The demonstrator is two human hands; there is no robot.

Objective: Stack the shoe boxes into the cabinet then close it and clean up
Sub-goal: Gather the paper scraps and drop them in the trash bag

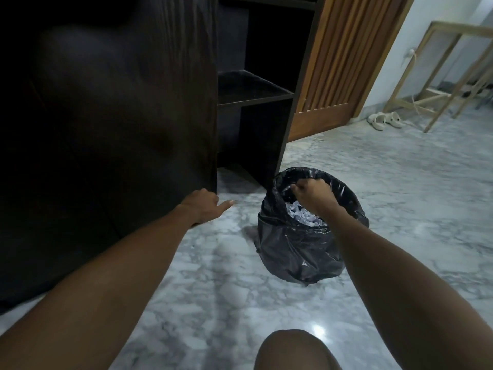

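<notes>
A dark wooden cabinet (256,86) stands ahead with bare shelves showing; its dark door (112,129) fills the left of the view. My left hand (204,206) is at the door's bottom corner, fingers curled around its lower edge and index finger stretched toward the floor. A bin lined with a black bag (301,249) sits on the marble floor beside the cabinet, with white paper scraps (304,217) inside. My right hand (310,193) is a fist over the bin's mouth, knuckles up; what it holds is hidden. No shoe boxes are in sight.
A slatted light-wood door (344,62) stands open to the right of the cabinet. A pair of white sandals (384,120) lies by the wall, next to a bare wooden frame (448,76). My knee (293,351) shows at the bottom edge.
</notes>
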